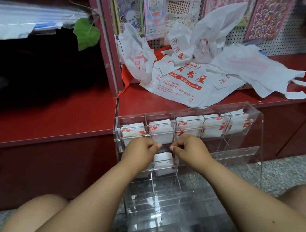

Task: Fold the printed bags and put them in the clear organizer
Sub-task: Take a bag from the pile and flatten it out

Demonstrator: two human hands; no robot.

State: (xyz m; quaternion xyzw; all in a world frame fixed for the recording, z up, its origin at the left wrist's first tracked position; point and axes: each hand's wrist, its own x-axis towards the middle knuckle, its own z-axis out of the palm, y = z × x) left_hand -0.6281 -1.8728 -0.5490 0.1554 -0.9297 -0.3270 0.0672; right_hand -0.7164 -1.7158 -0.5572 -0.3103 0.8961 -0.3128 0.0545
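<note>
The clear organizer (188,131) stands on the speckled floor (276,168), its top leaning against the front edge of a red shelf (53,116); its lower tiers are hard to read because the walls are see-through and catch glare, and the bottom is cut off by the frame edge. Five folded bags (210,126) in white with red print sit in the top row of compartments, one to a slot, and another folded bag (163,162) sits in the row below, partly hidden behind the hands. The left hand (138,149) and the right hand (190,147) are both at the front of the organizer, just apart from each other, over the second tier. Each has its fingers curled in with fingertips close to the thumb, a narrow grip, but what they pinch cannot be told: it may be a clear flap edge or nothing at all, and the fingers cover the spot. The unfolded printed bags (179,80) lie in a crumpled heap on the red shelf behind the organizer, some standing up against a pegboard (271,41) hung with sticker sheets (266,16). A green leaf (86,34) hangs at the left. Bare knees show at the bottom corners, both cut off
</note>
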